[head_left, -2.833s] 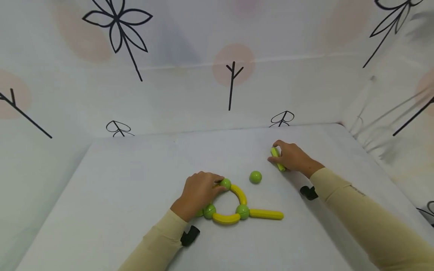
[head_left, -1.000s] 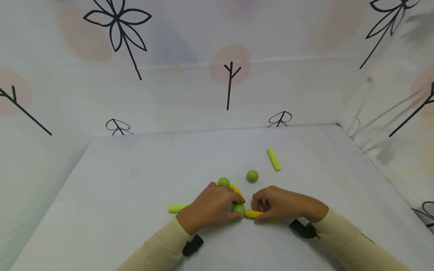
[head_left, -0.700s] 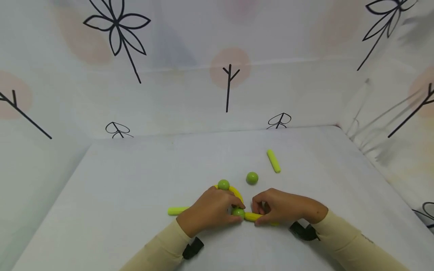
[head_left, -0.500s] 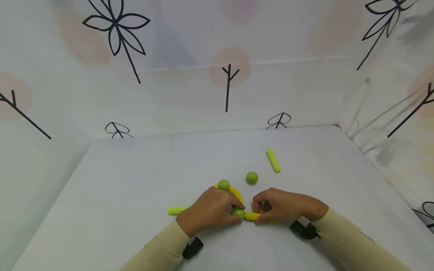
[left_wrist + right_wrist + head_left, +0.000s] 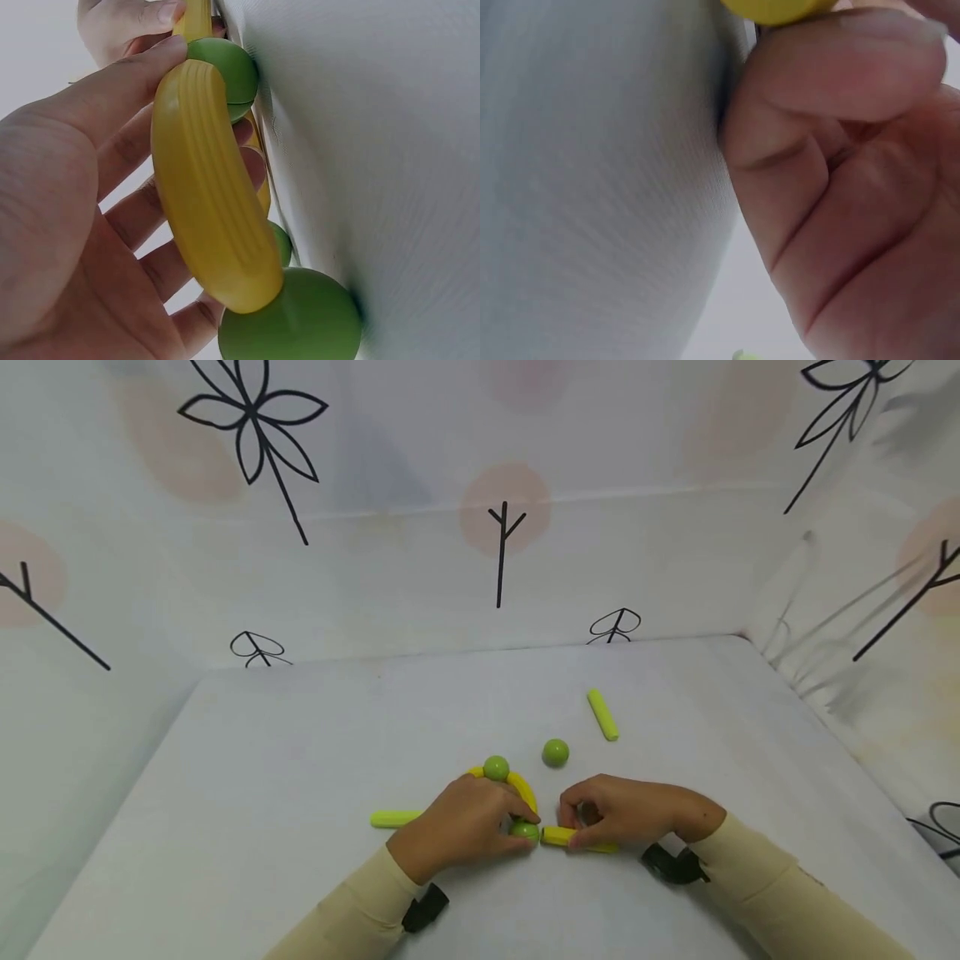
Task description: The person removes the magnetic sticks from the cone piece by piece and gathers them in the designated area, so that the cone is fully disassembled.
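In the head view my left hand [image 5: 457,827] pinches a green ball [image 5: 523,832] between thumb and fingers. That ball belongs to a ring of curved yellow sticks [image 5: 522,789] and green balls, partly hidden under the hand. Up close in the left wrist view, a thick curved yellow stick [image 5: 210,187] runs between the pinched ball [image 5: 232,71] and another green ball [image 5: 292,322]. My right hand [image 5: 637,814] grips a straight yellow stick [image 5: 555,836], its dark end facing the pinched ball across a narrow gap. Only that stick's yellow tip [image 5: 772,9] shows in the right wrist view.
A loose green ball [image 5: 556,752] and a lime stick [image 5: 602,714] lie beyond the right hand. Another lime stick [image 5: 393,819] sticks out left from behind the left hand. A white cloth covers the table [image 5: 300,735], and a patterned sheet [image 5: 405,568] hangs behind it.
My right hand left the far lime stick and came to the straight yellow stick, which has now parted from the green ball. The left hand shifted from the ring's top ball to its right one.
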{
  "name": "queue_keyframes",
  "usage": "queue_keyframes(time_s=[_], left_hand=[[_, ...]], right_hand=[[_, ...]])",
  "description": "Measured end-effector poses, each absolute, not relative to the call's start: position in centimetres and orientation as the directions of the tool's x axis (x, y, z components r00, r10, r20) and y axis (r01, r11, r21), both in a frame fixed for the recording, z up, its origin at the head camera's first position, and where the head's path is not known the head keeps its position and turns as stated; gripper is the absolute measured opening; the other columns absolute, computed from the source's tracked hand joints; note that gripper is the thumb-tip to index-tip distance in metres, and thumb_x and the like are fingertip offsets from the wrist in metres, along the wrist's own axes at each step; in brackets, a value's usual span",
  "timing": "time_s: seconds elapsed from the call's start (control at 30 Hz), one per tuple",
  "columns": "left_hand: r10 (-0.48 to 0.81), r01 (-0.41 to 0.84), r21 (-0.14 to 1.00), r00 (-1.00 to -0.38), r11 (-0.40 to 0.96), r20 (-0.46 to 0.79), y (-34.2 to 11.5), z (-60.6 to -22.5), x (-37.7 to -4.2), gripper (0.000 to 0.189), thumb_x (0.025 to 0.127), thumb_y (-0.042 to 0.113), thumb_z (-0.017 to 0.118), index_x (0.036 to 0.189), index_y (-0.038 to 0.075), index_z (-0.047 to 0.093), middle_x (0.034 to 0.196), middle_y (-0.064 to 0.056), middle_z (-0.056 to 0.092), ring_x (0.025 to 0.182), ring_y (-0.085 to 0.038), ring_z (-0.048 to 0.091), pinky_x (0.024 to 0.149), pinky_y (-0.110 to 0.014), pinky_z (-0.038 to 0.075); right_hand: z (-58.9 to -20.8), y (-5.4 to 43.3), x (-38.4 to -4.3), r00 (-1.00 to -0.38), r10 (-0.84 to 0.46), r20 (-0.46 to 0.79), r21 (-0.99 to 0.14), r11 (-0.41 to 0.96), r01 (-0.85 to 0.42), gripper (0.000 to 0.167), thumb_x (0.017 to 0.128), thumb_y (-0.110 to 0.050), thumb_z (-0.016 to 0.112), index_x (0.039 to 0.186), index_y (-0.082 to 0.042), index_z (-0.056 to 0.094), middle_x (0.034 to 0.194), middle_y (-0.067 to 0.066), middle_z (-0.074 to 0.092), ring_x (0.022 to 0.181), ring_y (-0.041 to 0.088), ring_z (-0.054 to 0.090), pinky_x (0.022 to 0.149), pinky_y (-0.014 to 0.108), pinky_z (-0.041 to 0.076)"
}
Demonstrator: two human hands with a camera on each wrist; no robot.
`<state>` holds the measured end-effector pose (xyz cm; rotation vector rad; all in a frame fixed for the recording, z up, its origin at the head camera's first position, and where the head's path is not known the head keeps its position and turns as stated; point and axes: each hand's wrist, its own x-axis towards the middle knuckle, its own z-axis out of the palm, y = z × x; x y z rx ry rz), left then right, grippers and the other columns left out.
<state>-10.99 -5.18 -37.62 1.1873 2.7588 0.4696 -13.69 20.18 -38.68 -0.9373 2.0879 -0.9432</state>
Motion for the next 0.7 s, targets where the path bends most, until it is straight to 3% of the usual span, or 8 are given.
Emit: queue_keyframes(time_s=[0.1, 0.17, 0.33, 0.47, 0.6, 0.7], left_hand=[[0.725, 0.693, 0.323, -0.688, 0.645, 0.026, -5.2, -37.6, -11.0, 0.026, 0.082, 0.039, 0.082, 0.106, 0.029, 0.079, 0.102, 0.02, 0.074, 0.097, 0.007, 0.065, 0.083, -0.019, 0.051], [0.728, 0.694, 0.329, -0.685, 0.641, 0.026, -5.2, -37.6, -11.0, 0.026, 0.083, 0.039, 0.082, 0.106, 0.029, 0.079, 0.102, 0.019, 0.074, 0.098, 0.006, 0.065, 0.084, -0.019, 0.051], [0.731, 0.693, 0.337, -0.682, 0.638, 0.019, -5.3, -37.8, -10.9, 0.026, 0.082, 0.038, 0.082, 0.106, 0.029, 0.079, 0.102, 0.019, 0.074, 0.1, 0.005, 0.066, 0.085, -0.018, 0.052], [0.731, 0.698, 0.328, -0.682, 0.637, 0.031, -5.2, -37.8, -10.9, 0.026, 0.082, 0.038, 0.082, 0.106, 0.029, 0.079, 0.103, 0.018, 0.074, 0.101, 0.005, 0.066, 0.085, -0.019, 0.052], [0.726, 0.697, 0.324, -0.686, 0.64, 0.041, -5.2, -37.7, -10.9, 0.026, 0.082, 0.038, 0.082, 0.106, 0.029, 0.079, 0.103, 0.018, 0.075, 0.1, 0.004, 0.066, 0.085, -0.02, 0.052], [0.725, 0.694, 0.328, -0.688, 0.641, 0.041, -5.2, -37.8, -10.9, 0.026, 0.082, 0.038, 0.083, 0.106, 0.028, 0.079, 0.103, 0.017, 0.075, 0.101, 0.004, 0.066, 0.085, -0.02, 0.052]], right_hand=[[-38.5, 20.6, -13.9, -0.54, -0.801, -0.258, -0.818, 0.479, -0.319, 0.012, 0.091, -0.029, 0.073, 0.094, -0.02, 0.067, 0.083, -0.011, 0.06, 0.069, 0.0, 0.051, 0.063, 0.018, 0.045], [-38.2, 21.1, -14.1, -0.582, -0.78, -0.229, -0.82, 0.476, -0.317, 0.01, 0.092, -0.027, 0.073, 0.096, -0.02, 0.067, 0.082, -0.01, 0.06, 0.068, 0.001, 0.051, 0.061, 0.019, 0.045], [-37.3, 22.0, -14.8, -0.787, -0.615, -0.056, -0.81, 0.489, -0.324, 0.011, 0.095, -0.021, 0.07, 0.102, -0.014, 0.064, 0.078, -0.001, 0.059, 0.061, 0.006, 0.051, 0.054, 0.023, 0.046], [-36.3, 22.6, -16.0, -0.915, -0.401, 0.047, -0.746, 0.595, -0.299, 0.016, 0.096, -0.021, 0.068, 0.106, -0.009, 0.063, 0.088, 0.007, 0.064, 0.059, 0.009, 0.056, 0.052, 0.025, 0.049], [-35.9, 23.7, -18.1, -0.966, -0.252, 0.066, -0.661, 0.714, -0.231, 0.024, 0.098, -0.023, 0.066, 0.112, -0.004, 0.061, 0.098, 0.014, 0.064, 0.061, 0.014, 0.059, 0.053, 0.027, 0.049], [-36.1, 24.8, -19.8, -0.981, -0.193, 0.011, -0.607, 0.778, -0.16, 0.029, 0.1, -0.027, 0.062, 0.115, -0.003, 0.059, 0.098, 0.016, 0.063, 0.059, 0.015, 0.059, 0.052, 0.029, 0.05]])
